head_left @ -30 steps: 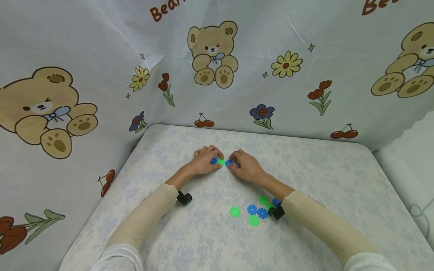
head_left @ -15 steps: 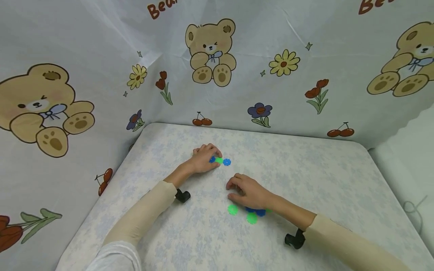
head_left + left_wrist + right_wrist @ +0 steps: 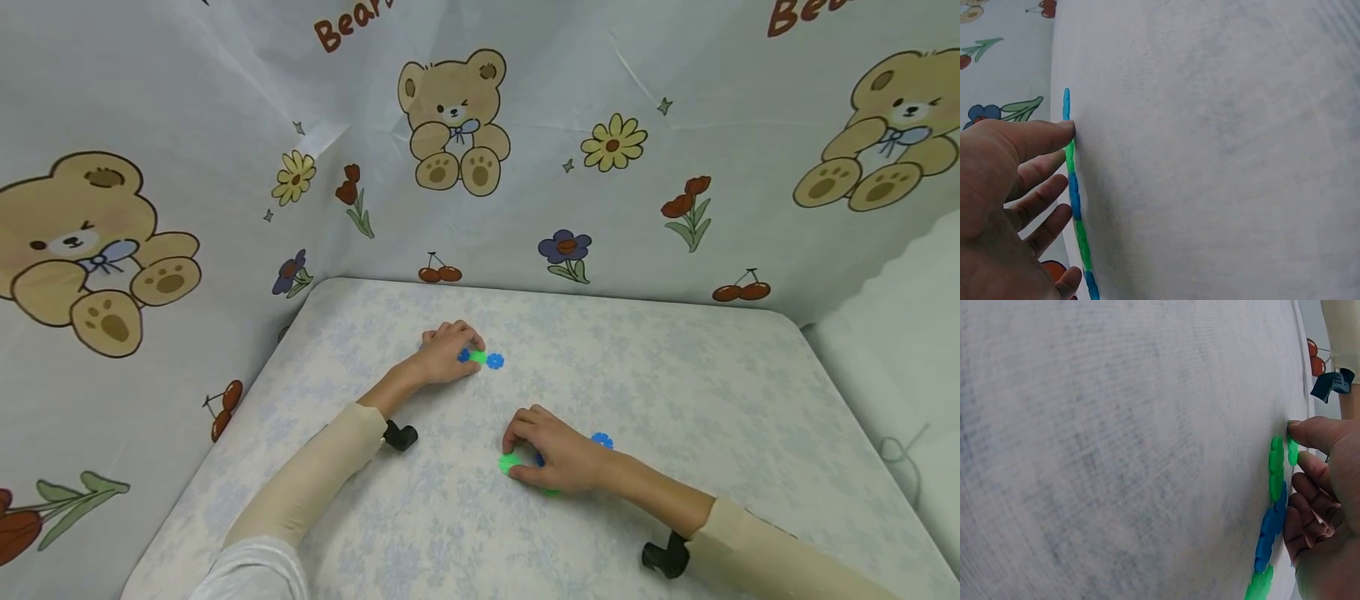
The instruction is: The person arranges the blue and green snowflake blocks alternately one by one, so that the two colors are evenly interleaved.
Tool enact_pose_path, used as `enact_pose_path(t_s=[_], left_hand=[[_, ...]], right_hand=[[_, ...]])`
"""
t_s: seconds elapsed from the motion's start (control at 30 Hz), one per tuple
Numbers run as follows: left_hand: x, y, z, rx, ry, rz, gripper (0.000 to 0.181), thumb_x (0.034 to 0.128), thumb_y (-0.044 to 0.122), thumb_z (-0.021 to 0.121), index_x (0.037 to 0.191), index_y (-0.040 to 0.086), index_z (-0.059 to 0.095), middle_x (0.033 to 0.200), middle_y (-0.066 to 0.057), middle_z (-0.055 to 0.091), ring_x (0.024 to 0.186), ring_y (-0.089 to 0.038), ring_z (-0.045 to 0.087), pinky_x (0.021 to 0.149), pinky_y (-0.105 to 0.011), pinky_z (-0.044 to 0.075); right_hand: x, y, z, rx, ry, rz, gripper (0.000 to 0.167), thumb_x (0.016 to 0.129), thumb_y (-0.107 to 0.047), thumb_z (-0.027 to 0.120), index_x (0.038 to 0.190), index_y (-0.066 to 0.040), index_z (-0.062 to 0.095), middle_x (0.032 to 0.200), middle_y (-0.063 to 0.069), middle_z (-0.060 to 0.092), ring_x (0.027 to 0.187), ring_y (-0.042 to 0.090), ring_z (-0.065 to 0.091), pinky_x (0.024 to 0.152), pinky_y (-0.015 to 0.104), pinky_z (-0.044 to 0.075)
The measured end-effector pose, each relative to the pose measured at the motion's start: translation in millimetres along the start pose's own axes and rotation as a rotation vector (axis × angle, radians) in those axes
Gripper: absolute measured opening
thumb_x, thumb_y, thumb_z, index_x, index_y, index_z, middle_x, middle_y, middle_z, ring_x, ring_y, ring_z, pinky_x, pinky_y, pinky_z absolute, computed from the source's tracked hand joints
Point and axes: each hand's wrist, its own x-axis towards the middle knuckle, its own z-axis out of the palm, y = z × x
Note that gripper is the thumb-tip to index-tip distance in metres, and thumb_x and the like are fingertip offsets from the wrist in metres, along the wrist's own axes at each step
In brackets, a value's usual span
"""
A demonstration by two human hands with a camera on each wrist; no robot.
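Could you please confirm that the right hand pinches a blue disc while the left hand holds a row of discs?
Not quite: the right hand pinches a green disc, as the right wrist view shows; the left hand does hold a row of discs.

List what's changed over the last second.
The right hand let go of the blue disc ending the row, moved back toward the person, and now pinches a separate green disc. The left hand still holds the row.

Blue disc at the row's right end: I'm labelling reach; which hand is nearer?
Left. The left hand pinches the green disc beside that blue disc; the right hand is farther, at another green disc.
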Motion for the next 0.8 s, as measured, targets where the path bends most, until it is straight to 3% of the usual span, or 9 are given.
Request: enact_pose_path(t_s=[0.23,0.43,0.8], left_hand=[[2.7,4.9,1.6,-0.025,0.006,0.037,0.033,0.1027,0.035,0.074,0.132,0.022,0.068,0.147,-0.005,0.058,0.139,-0.033,0.049,0.118,-0.068,0.027],[6.0,10.6,6.7,-0.013,0.023,0.063,0.028,0.1039,0.035,0.072,0.130,0.025,0.068,0.148,-0.003,0.057,0.139,-0.032,0.050,0.118,-0.067,0.027],[9.9,12.5,11.1,-0.017,0.026,0.047,0.025,0.1031,0.037,0.073,0.126,0.028,0.068,0.147,-0.001,0.057,0.137,-0.030,0.050,0.118,-0.067,0.028]], right_hand=[[-0.7,0.0,0.2,-0.003,0.041,-0.020,0.019,0.101,-0.026,0.076,0.114,-0.019,0.063,0.111,-0.007,0.065,0.105,0.008,0.052,0.094,0.029,0.049],[1.9,4.2,-1.4,0.006,0.069,0.010,0.021,0.101,-0.023,0.078,0.115,-0.019,0.063,0.108,-0.009,0.064,0.101,0.008,0.056,0.091,0.026,0.052],[9.0,16.5,-9.7,0.023,0.099,0.062,0.021,0.100,-0.022,0.078,0.114,-0.017,0.064,0.107,-0.006,0.067,0.104,0.011,0.058,0.094,0.030,0.051]])
